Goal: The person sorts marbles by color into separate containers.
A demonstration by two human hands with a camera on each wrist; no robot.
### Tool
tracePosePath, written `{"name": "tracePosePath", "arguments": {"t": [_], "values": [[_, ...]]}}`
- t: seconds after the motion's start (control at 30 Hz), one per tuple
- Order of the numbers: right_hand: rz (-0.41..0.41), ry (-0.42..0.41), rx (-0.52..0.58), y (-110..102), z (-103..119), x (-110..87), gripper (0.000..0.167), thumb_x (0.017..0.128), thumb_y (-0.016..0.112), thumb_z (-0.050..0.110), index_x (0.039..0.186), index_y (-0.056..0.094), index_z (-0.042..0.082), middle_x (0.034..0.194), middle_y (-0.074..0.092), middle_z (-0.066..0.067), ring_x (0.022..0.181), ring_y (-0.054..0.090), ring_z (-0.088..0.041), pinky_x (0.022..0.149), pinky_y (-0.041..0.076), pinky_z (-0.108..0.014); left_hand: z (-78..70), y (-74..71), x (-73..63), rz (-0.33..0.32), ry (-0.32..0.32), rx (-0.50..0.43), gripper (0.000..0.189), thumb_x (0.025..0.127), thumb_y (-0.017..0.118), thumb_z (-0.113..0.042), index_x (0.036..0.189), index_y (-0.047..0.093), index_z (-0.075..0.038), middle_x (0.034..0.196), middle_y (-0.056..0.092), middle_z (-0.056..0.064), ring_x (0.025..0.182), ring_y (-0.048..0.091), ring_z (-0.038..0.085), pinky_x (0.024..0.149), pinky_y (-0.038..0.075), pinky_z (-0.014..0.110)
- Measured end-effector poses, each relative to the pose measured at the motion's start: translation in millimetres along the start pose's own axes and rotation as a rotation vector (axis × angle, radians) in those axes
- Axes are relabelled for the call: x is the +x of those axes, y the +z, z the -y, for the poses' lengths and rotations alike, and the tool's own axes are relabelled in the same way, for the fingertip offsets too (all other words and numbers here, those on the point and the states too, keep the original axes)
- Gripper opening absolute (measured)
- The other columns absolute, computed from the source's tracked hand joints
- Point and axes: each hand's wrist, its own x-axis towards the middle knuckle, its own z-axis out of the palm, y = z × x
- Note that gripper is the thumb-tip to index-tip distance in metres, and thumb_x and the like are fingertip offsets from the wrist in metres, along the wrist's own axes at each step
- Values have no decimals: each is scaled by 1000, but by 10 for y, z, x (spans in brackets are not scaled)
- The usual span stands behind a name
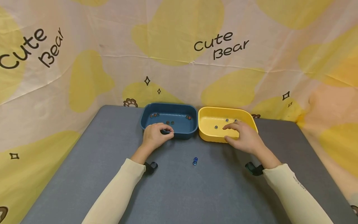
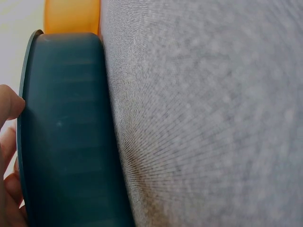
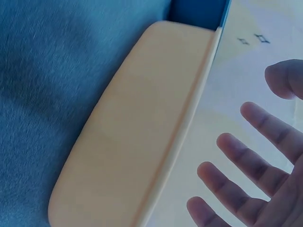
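My left hand (image 1: pixel 155 135) is at the near rim of a blue bin (image 1: pixel 183 136), thumb and forefinger tips close together; I cannot tell whether they hold anything. In the left wrist view its fingers (image 2: pixel 9 105) overlap the bin's rim. Several brownish marbles (image 1: pixel 155 115) lie inside the blue bin. Over the yellow bin (image 1: pixel 208 137) hovers my right hand (image 1: pixel 244 138), fingers spread and thumb apart, holding nothing visible. Its separated fingers (image 3: pixel 258 163) show beyond the bin's wall in the right wrist view. Small bluish marbles (image 1: pixel 216 127) lie on the yellow bin's floor.
Two blue marbles (image 1: pixel 195 161) sit close together on the grey tabletop (image 1: pixel 179 193), nearer than the bins. The bins stand side by side at the table's back edge. Behind hangs a patterned cloth (image 1: pixel 173 40) with printed lettering.
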Motion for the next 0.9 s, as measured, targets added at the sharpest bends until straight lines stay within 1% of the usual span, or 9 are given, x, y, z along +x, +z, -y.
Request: {"name": "tracePosePath", "arguments": {"t": [0.1, 0.17, 0.23, 0.37, 0.47, 0.53, 0.67, 0.8, 0.9], "values": [[-2, -15, 3, 6, 63, -31, 28, 83, 68, 28, 110, 68, 18, 108, 64, -4, 99, 59, -26, 83, 47, -43, 1, -1, -1, 3, -2, 2, 6, 79, 70, -36, 82, 75, -35, 83, 69, -15, 68, 60, 7, 62, 45, 26], [-5, -27, 7, 15, 108, -44, 29, 83, 69, 28, 110, 68, 18, 112, 64, -6, 105, 58, -29, 87, 47, -47, 1, -4, -3, 6, -3, 3, 6, 79, 70, -36, 82, 75, -36, 83, 69, -15, 67, 60, 7, 61, 44, 25], [-12, -37, 3, 27, 151, -50, 28, 83, 69, 28, 109, 69, 18, 112, 64, -6, 108, 58, -31, 89, 46, -49, -2, -10, -5, 9, -4, 1, 6, 79, 70, -36, 82, 75, -36, 84, 69, -14, 66, 59, 7, 60, 44, 25], [-27, -68, -9, 51, 245, -54, 27, 83, 70, 28, 108, 70, 18, 108, 66, -5, 99, 59, -25, 84, 48, -44, 0, -7, -6, 11, -2, 0, 6, 79, 70, -36, 82, 75, -35, 83, 69, -14, 66, 59, 7, 60, 43, 25], [-21, -84, -9, 73, 317, -49, 28, 82, 70, 30, 108, 70, 20, 105, 67, -2, 92, 60, -21, 78, 49, -40, 2, -4, 0, 9, -1, 1, 6, 79, 70, -36, 82, 75, -35, 84, 69, -14, 67, 60, 8, 61, 44, 25], [-11, -84, -1, 96, 367, -43, 28, 82, 71, 31, 108, 70, 21, 105, 67, 0, 93, 62, -21, 79, 51, -40, 5, -3, 2, 8, 0, 1, 6, 79, 70, -36, 82, 75, -35, 84, 70, -14, 68, 60, 8, 61, 44, 26], [31, -85, 17, 161, 467, -33, 29, 82, 72, 31, 109, 69, 22, 103, 67, 4, 90, 63, -19, 77, 52, -36, 4, -3, 6, 10, -2, 4, 6, 79, 70, -36, 82, 75, -35, 85, 70, -14, 68, 61, 8, 61, 44, 26], [73, -120, 25, 241, 542, -22, 30, 81, 73, 30, 110, 69, 22, 101, 67, 7, 83, 59, -13, 73, 50, -30, -3, -4, 6, 15, -8, 5, 5, 79, 70, -37, 82, 75, -35, 84, 70, -14, 69, 61, 8, 61, 44, 26], [103, -153, 28, 307, 571, -12, 28, 82, 73, 29, 108, 69, 22, 98, 66, 8, 78, 56, -9, 70, 49, -27, -4, -1, 6, 15, -12, 2, 6, 79, 71, -37, 82, 75, -35, 84, 70, -14, 69, 61, 8, 61, 45, 26]]}}
